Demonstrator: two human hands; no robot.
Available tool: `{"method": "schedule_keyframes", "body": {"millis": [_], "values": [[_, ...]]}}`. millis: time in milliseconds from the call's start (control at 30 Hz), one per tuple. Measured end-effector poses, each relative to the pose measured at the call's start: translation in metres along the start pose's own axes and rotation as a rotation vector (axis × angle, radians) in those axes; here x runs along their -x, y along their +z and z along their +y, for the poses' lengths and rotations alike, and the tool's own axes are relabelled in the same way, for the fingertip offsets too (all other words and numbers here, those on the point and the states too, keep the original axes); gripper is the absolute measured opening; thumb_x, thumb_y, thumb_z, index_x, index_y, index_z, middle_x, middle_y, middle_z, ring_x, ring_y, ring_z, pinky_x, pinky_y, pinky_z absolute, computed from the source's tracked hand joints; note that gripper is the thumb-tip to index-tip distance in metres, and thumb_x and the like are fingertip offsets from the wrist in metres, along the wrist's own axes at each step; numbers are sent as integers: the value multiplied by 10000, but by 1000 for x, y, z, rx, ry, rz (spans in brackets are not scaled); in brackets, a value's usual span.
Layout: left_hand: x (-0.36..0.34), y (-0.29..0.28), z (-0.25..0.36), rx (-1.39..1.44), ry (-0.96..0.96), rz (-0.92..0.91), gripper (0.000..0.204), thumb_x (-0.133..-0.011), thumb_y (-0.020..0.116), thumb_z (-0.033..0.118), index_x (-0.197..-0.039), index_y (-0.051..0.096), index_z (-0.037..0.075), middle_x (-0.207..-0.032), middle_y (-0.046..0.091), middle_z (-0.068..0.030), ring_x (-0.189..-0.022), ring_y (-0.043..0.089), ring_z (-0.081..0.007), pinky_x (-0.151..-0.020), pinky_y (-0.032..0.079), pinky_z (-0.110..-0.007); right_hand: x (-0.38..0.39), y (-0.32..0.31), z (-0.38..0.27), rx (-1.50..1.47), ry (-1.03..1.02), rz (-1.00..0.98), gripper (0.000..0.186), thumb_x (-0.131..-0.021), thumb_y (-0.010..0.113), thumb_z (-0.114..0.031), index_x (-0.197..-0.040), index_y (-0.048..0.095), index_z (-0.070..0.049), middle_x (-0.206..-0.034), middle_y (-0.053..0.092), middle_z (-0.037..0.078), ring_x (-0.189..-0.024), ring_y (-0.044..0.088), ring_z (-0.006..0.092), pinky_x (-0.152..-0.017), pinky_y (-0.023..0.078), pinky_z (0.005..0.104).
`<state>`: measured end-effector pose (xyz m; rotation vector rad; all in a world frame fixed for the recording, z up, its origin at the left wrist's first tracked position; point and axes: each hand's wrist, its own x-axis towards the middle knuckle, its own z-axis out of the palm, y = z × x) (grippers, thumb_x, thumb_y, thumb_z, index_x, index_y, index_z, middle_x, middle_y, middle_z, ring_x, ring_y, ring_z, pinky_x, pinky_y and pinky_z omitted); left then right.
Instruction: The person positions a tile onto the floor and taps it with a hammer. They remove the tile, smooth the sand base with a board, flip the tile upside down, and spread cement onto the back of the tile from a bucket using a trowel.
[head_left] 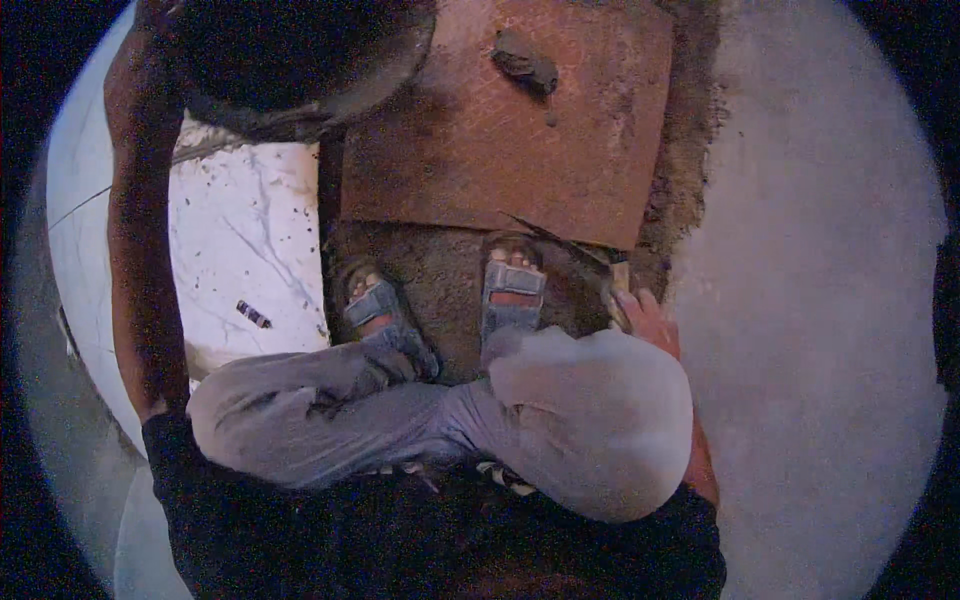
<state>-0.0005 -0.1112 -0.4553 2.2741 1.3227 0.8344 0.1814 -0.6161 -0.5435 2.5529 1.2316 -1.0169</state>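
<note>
In my right hand [650,322], low beside my right knee, is a trowel [622,290] gripped by its pale handle. Its thin dark blade points up and left, across the near edge of a reddish-brown square slab [500,150]. My left arm reaches far up along the left side to a large dark round basin [400,75]. The left hand [158,12] is at the basin's left side by the top edge of the picture; its fingers are hidden. A dark grey lump [525,65] sits on the slab.
White marble-patterned tiles [245,240] lie at the left, specked with dirt, with a small dark striped piece [254,314] on one. Rough dark soil or mortar [440,270] surrounds my sandalled feet [513,285]. Smooth grey floor [810,280] stretches along the right.
</note>
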Motion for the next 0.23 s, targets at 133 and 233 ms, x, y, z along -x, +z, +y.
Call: {"method": "schedule_keyframes", "body": {"millis": [133,233], "values": [[10,13,38,155,-27,20,505,-899,328,465,-1055,567,49,-959,587,-113,-860,537,-203,-807,401,-311,-18,-15,-47,36,-267,-95,482,-758,602,-271,-1206,442,-194,-1196,433,205,-980,523,360,-810,429,438],[21,12,43,480,179,-36,492,-886,413,442,-999,590,-3,-924,594,-120,-862,516,-147,-817,393,-293,-37,-31,-90,93,-376,-203,644,-686,681,-237,-1252,377,-185,-1267,350,199,-967,540,335,-834,426,415]]}}
